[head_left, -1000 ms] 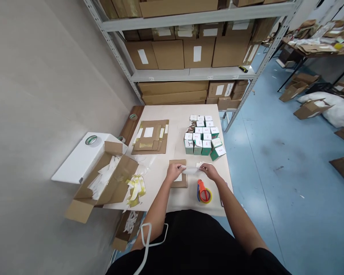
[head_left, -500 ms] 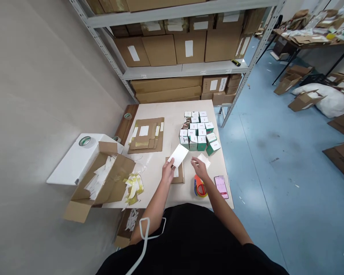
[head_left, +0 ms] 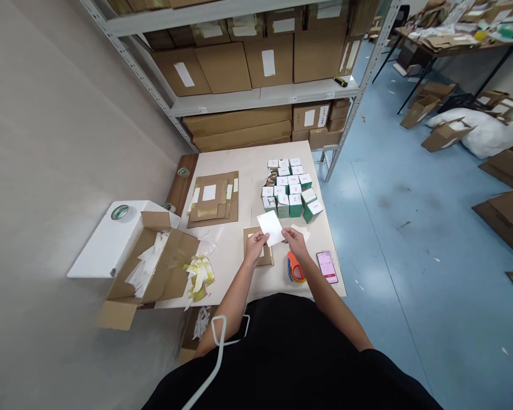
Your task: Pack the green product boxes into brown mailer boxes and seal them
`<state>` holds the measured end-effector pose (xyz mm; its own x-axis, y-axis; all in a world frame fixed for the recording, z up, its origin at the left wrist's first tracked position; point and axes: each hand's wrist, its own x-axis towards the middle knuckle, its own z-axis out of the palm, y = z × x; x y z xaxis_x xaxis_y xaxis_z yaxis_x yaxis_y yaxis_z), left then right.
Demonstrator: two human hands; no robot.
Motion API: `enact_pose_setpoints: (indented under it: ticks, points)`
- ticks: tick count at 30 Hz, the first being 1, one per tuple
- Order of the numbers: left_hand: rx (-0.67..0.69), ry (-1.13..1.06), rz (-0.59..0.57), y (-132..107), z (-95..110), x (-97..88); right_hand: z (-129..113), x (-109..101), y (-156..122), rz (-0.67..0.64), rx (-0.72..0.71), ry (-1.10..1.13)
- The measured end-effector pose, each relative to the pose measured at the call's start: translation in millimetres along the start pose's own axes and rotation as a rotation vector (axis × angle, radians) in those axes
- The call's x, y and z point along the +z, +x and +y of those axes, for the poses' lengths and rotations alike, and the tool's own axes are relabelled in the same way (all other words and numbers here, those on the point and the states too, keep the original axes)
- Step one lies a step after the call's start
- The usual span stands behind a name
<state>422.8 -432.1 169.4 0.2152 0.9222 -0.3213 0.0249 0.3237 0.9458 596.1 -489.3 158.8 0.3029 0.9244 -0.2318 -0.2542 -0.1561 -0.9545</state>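
Between my hands is a white paper label (head_left: 271, 227), raised over the table. My left hand (head_left: 255, 247) pinches its lower left side, and my right hand (head_left: 294, 240) has its fingers closed on the right edge. Under the left hand lies a small cardboard piece (head_left: 265, 259) with a white patch, partly covered. Another white paper (head_left: 302, 232) rests just beyond my right hand. An orange-handled tape dispenser or scissors-like tool (head_left: 296, 267) lies below the right wrist; its exact kind is unclear. Several white-and-green small boxes (head_left: 295, 205) stand in rows beyond my hands.
Flattened cardboard (head_left: 214, 199) lies at the table's left. An open carton (head_left: 171, 267) of white strips sits at the left edge, beside crumpled yellow-white strips (head_left: 200, 276). A phone (head_left: 327, 266) lies at the right. Behind stands a shelf (head_left: 265, 97) with cartons.
My right hand has moved left and up and now grips the white label's right edge. The label has turned more upright between both hands. The whole view has shifted slightly.
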Motion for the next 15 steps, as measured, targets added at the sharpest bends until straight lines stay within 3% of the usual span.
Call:
enact_pose_setpoints:
  ticks: [8,15]
  points:
    - [0.184,0.063,0.067,2,22,-8.4,-17,0,-11,-0.004,-0.006,0.022]
    - [0.191,0.043,0.055,-3,24,-10.1,-23,2,-17,-0.015,0.011,0.027]
